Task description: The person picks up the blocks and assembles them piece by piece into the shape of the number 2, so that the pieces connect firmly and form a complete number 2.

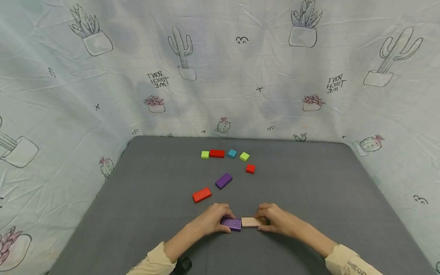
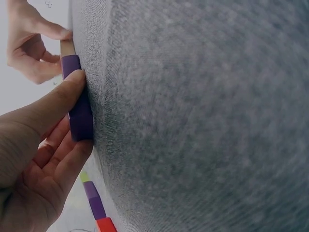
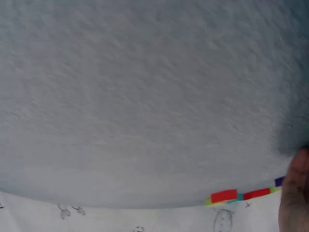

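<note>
In the head view, the left hand [image 1: 215, 220] pinches a smooth purple block [image 1: 234, 224], and the right hand [image 1: 276, 220] pinches a pale wooden block [image 1: 249, 222]. Both are flat and box-shaped, lying end to end between the two sets of fingers, which hide their outer ends. Past the left fingertips, on the grey cloth [image 1: 309, 191], are a flat red block [image 1: 201, 195] and another purple one [image 1: 224, 181]; farther off sit small red, green and blue blocks. In the left wrist view, the left thumb and fingers bend around the purple block's straight edges. The cloth beside them looks woven and fuzzy. Behind, the right fingers cover much of the wooden block. In the right wrist view, the edge cuts off a hand, so I can't tell what its fingers hold there. Bright blocks beside them overlap and look blurry.
</note>
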Demonstrator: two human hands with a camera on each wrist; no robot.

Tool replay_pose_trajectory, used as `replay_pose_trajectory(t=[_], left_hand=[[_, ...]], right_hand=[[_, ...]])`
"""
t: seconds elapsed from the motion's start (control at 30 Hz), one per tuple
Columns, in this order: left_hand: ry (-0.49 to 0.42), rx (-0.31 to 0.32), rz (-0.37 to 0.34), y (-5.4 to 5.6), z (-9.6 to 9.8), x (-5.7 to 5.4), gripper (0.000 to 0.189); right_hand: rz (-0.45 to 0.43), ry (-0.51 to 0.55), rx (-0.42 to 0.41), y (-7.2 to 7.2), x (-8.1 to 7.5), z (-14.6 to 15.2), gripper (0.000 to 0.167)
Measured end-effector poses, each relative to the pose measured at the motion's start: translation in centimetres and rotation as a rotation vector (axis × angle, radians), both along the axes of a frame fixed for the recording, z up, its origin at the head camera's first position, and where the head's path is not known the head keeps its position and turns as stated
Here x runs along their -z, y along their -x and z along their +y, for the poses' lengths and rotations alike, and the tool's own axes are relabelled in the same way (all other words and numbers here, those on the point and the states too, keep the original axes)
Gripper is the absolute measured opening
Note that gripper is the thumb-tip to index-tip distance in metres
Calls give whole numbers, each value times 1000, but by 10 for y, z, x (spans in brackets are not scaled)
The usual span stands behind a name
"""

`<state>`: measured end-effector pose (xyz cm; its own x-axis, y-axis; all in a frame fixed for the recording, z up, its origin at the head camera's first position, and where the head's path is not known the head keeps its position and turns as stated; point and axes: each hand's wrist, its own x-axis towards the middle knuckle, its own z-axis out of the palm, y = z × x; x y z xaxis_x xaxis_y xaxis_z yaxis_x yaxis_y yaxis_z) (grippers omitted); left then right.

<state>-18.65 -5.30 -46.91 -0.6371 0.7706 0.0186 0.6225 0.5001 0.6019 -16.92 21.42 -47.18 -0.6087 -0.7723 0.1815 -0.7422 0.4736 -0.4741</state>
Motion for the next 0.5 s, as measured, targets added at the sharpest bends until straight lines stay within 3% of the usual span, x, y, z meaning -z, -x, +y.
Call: replay_pose_trajectory(t=[0.17, 0.5], left_hand=[[12, 3, 4, 2, 0, -1, 33], [22, 3, -10, 0, -1, -1, 32]], right_hand=[[-8, -1, 26, -2, 0, -15, 41], [55, 82, -20, 3, 8, -37, 31]])
